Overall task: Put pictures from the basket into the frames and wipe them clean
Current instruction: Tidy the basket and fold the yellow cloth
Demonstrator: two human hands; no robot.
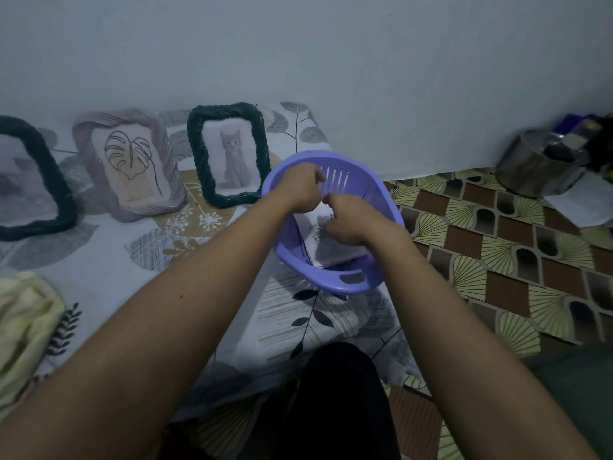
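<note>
A purple slotted basket sits on the leaf-print sheet, with a small stack of pictures lying inside. Both my hands are down in it. My right hand rests on the top picture, fingers pinched at its upper edge. My left hand is curled by the basket's far wall, and what it holds is hidden. Three frames lean on the wall: a dark green one with a cat picture, a mauve one with a leaf drawing, and a dark one cut off at the left.
A pale yellow cloth lies bunched at the left edge. On the patterned floor to the right stand a metal pot and some papers. My dark-clothed leg is at the bottom centre.
</note>
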